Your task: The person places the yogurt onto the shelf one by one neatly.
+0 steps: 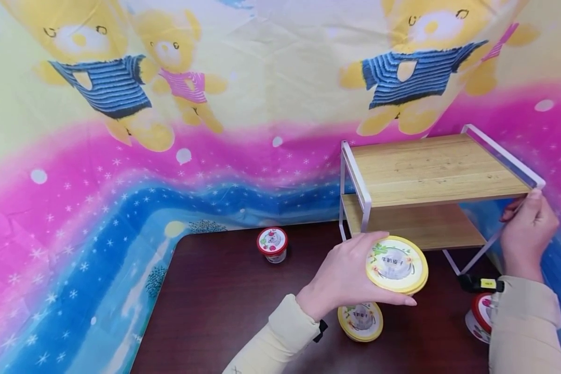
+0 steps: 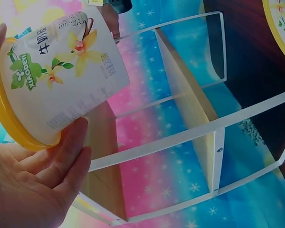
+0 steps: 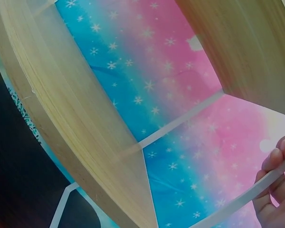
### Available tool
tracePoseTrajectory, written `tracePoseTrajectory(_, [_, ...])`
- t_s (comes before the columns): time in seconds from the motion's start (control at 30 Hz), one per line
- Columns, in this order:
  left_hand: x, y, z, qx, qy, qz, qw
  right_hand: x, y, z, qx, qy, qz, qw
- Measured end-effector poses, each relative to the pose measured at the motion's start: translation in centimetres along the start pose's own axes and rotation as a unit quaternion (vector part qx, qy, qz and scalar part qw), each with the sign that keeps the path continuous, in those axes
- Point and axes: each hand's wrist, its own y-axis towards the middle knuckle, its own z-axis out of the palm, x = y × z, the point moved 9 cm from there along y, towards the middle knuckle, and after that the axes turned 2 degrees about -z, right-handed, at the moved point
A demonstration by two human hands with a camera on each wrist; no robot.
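My left hand (image 1: 343, 275) grips a white paper tub with a yellow lid (image 1: 396, 264), fingers and thumb around its rim; the left wrist view shows the tub's side (image 2: 69, 71) with a yellow flower print. The tub is held in the air just before a two-tier shelf (image 1: 439, 166) with wooden boards and a white metal frame. At the shelf's front right corner, my right hand (image 1: 529, 228) holds the frame's upright, thumb near its top. In the right wrist view those fingers (image 3: 274, 161) are curled round the white bar.
A second yellow-lidded tub (image 1: 360, 322) stands on the dark table (image 1: 224, 301) below my left hand. One red-lidded tub (image 1: 272, 244) stands near the back edge. Another red-lidded tub (image 1: 479, 318) is partly hidden by my right sleeve. A printed cloth (image 1: 262, 171) hangs behind.
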Motion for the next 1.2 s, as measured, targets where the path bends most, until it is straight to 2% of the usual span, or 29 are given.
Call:
tracePoseTrajectory(0.3, [-0.5,0.8,-0.5,-0.013,0.010,0.005,0.9999,-1.8,1.0,0.3,0.027,0.033,0.013,0.999])
tracePoseTrajectory(0.37, [-0.7,1.0,-0.7,-0.015,0.011,0.009,0.9998,-2.2,1.1,0.5,0.032,0.080,0.026,0.996])
tracePoseTrajectory(0.43, [-0.8,1.2,-0.9,-0.016,0.013,0.014,0.9997,-2.6,1.0,0.8,0.036,0.161,0.051,0.985])
tracePoseTrajectory(0.47, [-1.0,1.3,-1.0,-0.016,0.013,0.017,0.9996,-2.8,1.0,1.0,0.037,0.203,0.067,0.976])
tracePoseTrajectory(0.53, [-1.2,1.4,-1.2,-0.015,0.014,0.021,0.9996,-3.4,0.9,1.3,0.035,0.286,0.103,0.952])
tracePoseTrajectory(0.57, [-1.2,1.5,-1.2,-0.014,0.014,0.023,0.9995,-3.6,0.8,1.5,0.035,0.318,0.121,0.940])
tracePoseTrajectory(0.63, [-1.4,1.7,-1.3,-0.011,0.016,0.025,0.9995,-3.9,0.8,1.7,0.037,0.341,0.143,0.928])
tracePoseTrajectory(0.87, [-2.1,2.5,-2.2,-0.017,0.021,0.040,0.9989,-4.3,0.7,2.0,0.041,0.377,0.177,0.908])
tracePoseTrajectory(0.97, [-2.5,3.0,-2.5,-0.022,0.025,0.047,0.9984,-4.2,0.7,2.0,0.041,0.392,0.180,0.901])
tracePoseTrajectory(1.07, [-3.0,3.4,-3.0,-0.027,0.027,0.054,0.9978,-4.1,0.7,2.0,0.048,0.400,0.174,0.899])
tracePoseTrajectory(1.2, [-3.5,4.0,-3.4,-0.027,0.022,0.059,0.9977,-4.2,0.8,2.2,0.068,0.423,0.172,0.887])
